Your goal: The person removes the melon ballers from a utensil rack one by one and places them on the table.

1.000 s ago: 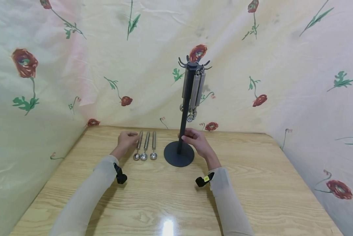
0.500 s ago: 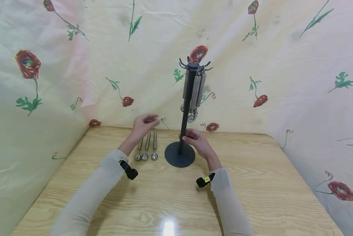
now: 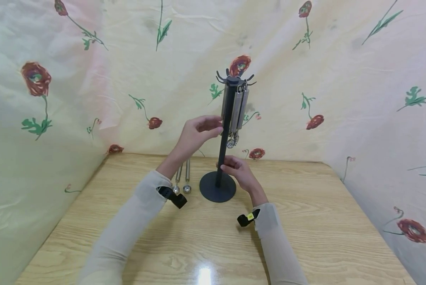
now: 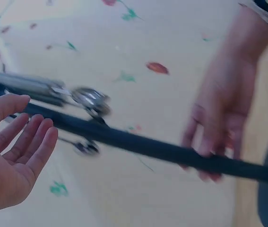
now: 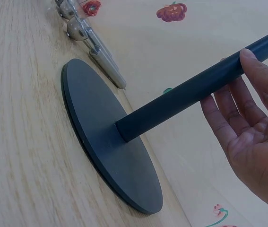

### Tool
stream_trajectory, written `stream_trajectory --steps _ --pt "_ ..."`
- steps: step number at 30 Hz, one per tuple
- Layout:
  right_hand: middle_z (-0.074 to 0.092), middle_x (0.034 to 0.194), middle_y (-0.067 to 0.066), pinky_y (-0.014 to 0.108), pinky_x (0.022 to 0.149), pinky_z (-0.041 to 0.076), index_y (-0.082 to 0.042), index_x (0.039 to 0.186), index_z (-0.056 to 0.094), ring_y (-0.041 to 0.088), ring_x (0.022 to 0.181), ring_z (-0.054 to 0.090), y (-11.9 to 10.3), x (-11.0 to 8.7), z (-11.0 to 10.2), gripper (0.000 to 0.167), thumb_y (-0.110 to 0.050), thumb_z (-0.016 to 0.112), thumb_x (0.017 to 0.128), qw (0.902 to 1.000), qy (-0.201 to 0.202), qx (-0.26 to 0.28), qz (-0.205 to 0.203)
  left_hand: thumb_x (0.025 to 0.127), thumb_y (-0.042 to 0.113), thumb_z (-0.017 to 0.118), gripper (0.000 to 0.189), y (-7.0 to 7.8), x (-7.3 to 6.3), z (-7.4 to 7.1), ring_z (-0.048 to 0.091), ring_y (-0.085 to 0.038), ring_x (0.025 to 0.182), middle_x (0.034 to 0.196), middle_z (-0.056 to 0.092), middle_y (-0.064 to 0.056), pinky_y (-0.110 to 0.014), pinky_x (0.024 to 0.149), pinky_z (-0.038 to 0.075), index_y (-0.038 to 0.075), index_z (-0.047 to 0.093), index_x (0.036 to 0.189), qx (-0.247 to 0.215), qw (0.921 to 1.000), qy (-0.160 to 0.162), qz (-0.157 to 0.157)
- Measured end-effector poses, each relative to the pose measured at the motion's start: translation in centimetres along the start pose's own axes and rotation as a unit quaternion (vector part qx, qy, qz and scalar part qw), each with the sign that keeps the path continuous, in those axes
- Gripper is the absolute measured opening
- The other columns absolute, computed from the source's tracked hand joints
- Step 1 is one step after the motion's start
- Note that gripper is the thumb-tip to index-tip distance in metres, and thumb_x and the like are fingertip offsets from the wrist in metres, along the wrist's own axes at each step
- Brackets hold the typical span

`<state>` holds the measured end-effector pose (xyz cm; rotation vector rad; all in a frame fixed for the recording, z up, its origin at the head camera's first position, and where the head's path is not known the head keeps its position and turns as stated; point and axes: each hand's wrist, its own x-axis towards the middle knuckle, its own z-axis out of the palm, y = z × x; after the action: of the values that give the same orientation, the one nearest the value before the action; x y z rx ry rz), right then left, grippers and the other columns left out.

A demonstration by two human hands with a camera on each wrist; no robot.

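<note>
A black utensil stand [image 3: 221, 152] with a round base stands upright on the table, hooks spreading at its top. Steel scoops [image 3: 236, 113] with thick handles hang from those hooks. My right hand [image 3: 242, 172] holds the post low down, thumb on one side and fingers on the other in the right wrist view. Level with the hanging scoops, my left hand [image 3: 195, 136] is at the post's left side. Its fingers [image 4: 41, 149] are loosely bent and hold nothing. On the table left of the base lie more steel scoops [image 3: 187, 189], partly hidden by my left forearm.
The wooden table [image 3: 305, 221] ends at a flowered cloth backdrop [image 3: 287, 130] behind and at both sides. Black wrist cameras are strapped on both sleeves. The stand's dark base [image 5: 115, 146] lies flat on the wood.
My left hand has moved right and up from beside the scoops on the table to the post near the hanging ones. The right hand has stayed on the post.
</note>
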<state>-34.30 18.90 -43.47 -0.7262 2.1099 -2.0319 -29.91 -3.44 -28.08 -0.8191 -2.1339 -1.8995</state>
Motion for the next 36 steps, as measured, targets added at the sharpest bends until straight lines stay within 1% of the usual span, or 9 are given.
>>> stream_trajectory --steps 4,8,12,17,20,25,28,31,36 --pt "0.073 0.109 -0.003 0.027 0.097 0.058 0.007 0.132 0.057 0.015 0.104 0.069 -0.1 0.0 0.0 0.034 -0.006 0.062 0.101 1.0 0.0 -0.001 -0.001 0.096 0.019 0.072 0.037 1.8 0.8 0.6 0.069 -0.02 0.111 0.123 0.073 -0.01 -0.036 0.101 0.057 0.01 0.067 0.132 -0.017 0.9998 0.006 0.01" --pt "0.073 0.109 -0.003 0.026 0.097 0.058 0.009 0.133 0.056 0.014 0.104 0.07 0.0 0.0 0.0 0.035 -0.005 0.062 0.101 1.0 -0.002 0.003 -0.003 0.096 0.016 0.072 0.037 2.7 1.4 1.0 0.069 -0.02 0.111 0.123 0.073 -0.011 -0.035 0.1 0.057 0.009 0.067 0.132 -0.021 0.9997 0.009 0.008" --pt "0.073 0.109 -0.003 0.027 0.097 0.058 0.008 0.132 0.056 0.013 0.104 0.07 0.0 0.0 -0.1 0.035 -0.005 0.062 0.101 1.0 -0.002 0.005 -0.005 0.095 0.013 0.073 0.038 2.8 1.7 1.4 0.07 -0.021 0.11 0.123 0.072 -0.013 -0.034 0.097 0.058 0.006 0.067 0.131 -0.028 0.9996 0.008 0.003" --pt "0.073 0.111 -0.001 0.027 0.097 0.058 0.006 0.132 0.057 0.014 0.105 0.07 0.1 0.1 -0.1 0.034 -0.006 0.062 0.101 1.0 -0.002 0.003 -0.005 0.094 0.011 0.074 0.037 2.5 1.9 1.8 0.071 -0.022 0.107 0.122 0.073 -0.014 -0.034 0.096 0.059 0.004 0.068 0.129 -0.032 0.9994 0.01 -0.003" --pt "0.072 0.116 0.007 0.027 0.097 0.058 0.006 0.134 0.057 0.014 0.105 0.07 0.2 0.1 -0.2 0.036 -0.007 0.062 0.101 1.0 -0.001 0.002 -0.001 0.093 0.012 0.076 0.036 2.5 2.0 1.9 0.071 -0.022 0.105 0.12 0.073 -0.014 -0.034 0.095 0.059 0.004 0.069 0.128 -0.025 0.9996 0.015 -0.002" --pt "0.062 0.128 0.033 0.026 0.098 0.057 0.008 0.136 0.055 0.013 0.106 0.07 0.1 0.1 -0.1 0.037 -0.007 0.061 0.102 1.0 -0.001 0.004 0.005 0.091 0.013 0.078 0.036 2.7 2.0 2.3 0.072 -0.023 0.101 0.117 0.074 -0.014 -0.034 0.092 0.061 0.005 0.071 0.125 -0.011 0.9996 0.026 -0.002" --pt "0.057 0.132 0.037 0.025 0.098 0.057 0.007 0.135 0.055 0.013 0.106 0.069 0.0 0.0 -0.1 0.036 -0.006 0.06 0.102 0.9999 0.0 0.007 0.01 0.091 0.014 0.078 0.036 2.7 2.0 2.5 0.072 -0.023 0.1 0.116 0.074 -0.014 -0.034 0.091 0.061 0.004 0.071 0.124 -0.005 0.9995 0.032 -0.003" --pt "0.063 0.129 0.031 0.025 0.098 0.057 0.005 0.135 0.056 0.013 0.107 0.069 -0.1 0.0 0.0 0.034 -0.005 0.06 0.102 0.9998 0.004 0.01 0.017 0.091 0.014 0.078 0.035 2.7 2.0 2.6 0.072 -0.024 0.098 0.115 0.075 -0.014 -0.034 0.09 0.061 0.004 0.072 0.123 0.0 0.9993 0.036 -0.003" --pt "0.073 0.115 0.004 0.025 0.098 0.057 0.006 0.135 0.056 0.012 0.105 0.069 -0.1 0.1 0.0 0.034 -0.002 0.059 0.102 0.9995 0.005 0.015 0.028 0.09 0.014 0.079 0.033 2.9 2.1 2.8 0.071 -0.023 0.095 0.113 0.075 -0.013 -0.032 0.087 0.061 0.004 0.073 0.121 0.002 0.9991 0.041 -0.011"
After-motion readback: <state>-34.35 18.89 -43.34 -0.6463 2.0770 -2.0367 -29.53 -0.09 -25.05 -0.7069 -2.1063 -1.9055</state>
